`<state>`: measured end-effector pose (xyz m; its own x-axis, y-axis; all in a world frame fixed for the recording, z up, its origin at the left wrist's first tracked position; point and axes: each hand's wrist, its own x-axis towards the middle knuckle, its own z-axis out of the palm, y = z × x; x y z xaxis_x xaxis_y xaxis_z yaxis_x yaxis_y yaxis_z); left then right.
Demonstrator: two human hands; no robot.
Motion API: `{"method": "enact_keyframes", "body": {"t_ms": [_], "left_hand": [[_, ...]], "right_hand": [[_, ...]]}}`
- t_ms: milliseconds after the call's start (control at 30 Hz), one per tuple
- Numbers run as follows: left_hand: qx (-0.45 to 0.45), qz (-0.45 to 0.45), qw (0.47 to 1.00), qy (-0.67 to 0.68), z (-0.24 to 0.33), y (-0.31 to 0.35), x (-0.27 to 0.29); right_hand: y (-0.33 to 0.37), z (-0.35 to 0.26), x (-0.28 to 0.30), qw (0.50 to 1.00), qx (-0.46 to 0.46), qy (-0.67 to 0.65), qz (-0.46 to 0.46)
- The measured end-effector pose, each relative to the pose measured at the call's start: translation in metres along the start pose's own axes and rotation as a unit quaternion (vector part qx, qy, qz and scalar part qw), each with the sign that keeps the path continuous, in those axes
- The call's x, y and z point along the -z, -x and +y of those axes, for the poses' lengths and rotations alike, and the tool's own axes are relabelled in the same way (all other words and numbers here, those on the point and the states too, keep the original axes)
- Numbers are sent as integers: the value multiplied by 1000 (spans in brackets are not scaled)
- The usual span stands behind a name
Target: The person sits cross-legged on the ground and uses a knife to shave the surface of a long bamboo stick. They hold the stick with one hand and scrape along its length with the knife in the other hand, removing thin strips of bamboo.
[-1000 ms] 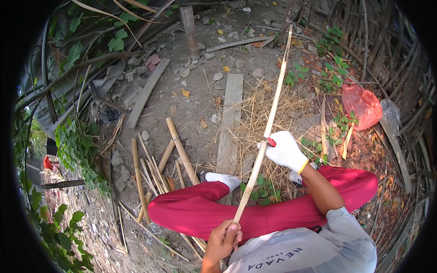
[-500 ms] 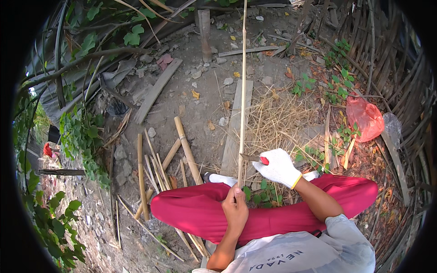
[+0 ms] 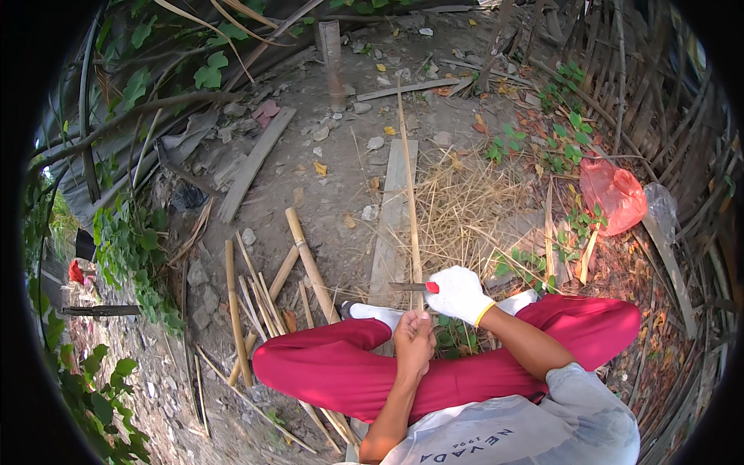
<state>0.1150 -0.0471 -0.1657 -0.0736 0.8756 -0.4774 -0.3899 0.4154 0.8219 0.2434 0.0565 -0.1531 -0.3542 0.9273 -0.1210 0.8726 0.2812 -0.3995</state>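
My bare left hand (image 3: 415, 341) is closed around the near end of a long, thin bamboo strip (image 3: 410, 194), which stretches away from me over the ground. In the white-gloved right hand (image 3: 460, 294) is a knife (image 3: 408, 287) with a red handle, held in a closed grip. Its dark blade lies crosswise over the strip, pointing left, just beyond the left hand. The gloved palm hides most of the handle. Both hands are between my crossed legs in dark pink trousers (image 3: 333, 368).
Cut bamboo pieces (image 3: 311, 260) lie to the left. Ahead are a flat board (image 3: 393, 225) and a heap of pale shavings (image 3: 465, 201). A red plastic bag (image 3: 612, 198) sits at right near a woven stick fence (image 3: 659, 101); another plank (image 3: 256, 165) lies at far left.
The strip has come down, so its far tip now shows instead of running out of the top edge. My left hand has shifted slightly right, and the knife has moved leftward across the strip.
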Motion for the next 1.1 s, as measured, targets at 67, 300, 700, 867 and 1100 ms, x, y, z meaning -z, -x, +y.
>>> {"method": "enact_keyframes", "body": {"t_ms": [67,300,700,867,1100], "left_hand": [[52,-14,998,24,5,2,-1],[86,-20,996,-26,20,7,-14],[-169,44,857,-486,-15,-7,-6],[-130,55,851,-505,-7,-2,-11],[-156,81,845,-506,-6,-5,-6]], "right_hand": [[2,7,-4,1000,12,1,17],[2,5,6,998,-35,-4,-55],[1,1,3,996,-46,41,-69],[-7,-2,8,993,-60,37,-91],[-30,2,-4,997,-65,42,-18]]}}
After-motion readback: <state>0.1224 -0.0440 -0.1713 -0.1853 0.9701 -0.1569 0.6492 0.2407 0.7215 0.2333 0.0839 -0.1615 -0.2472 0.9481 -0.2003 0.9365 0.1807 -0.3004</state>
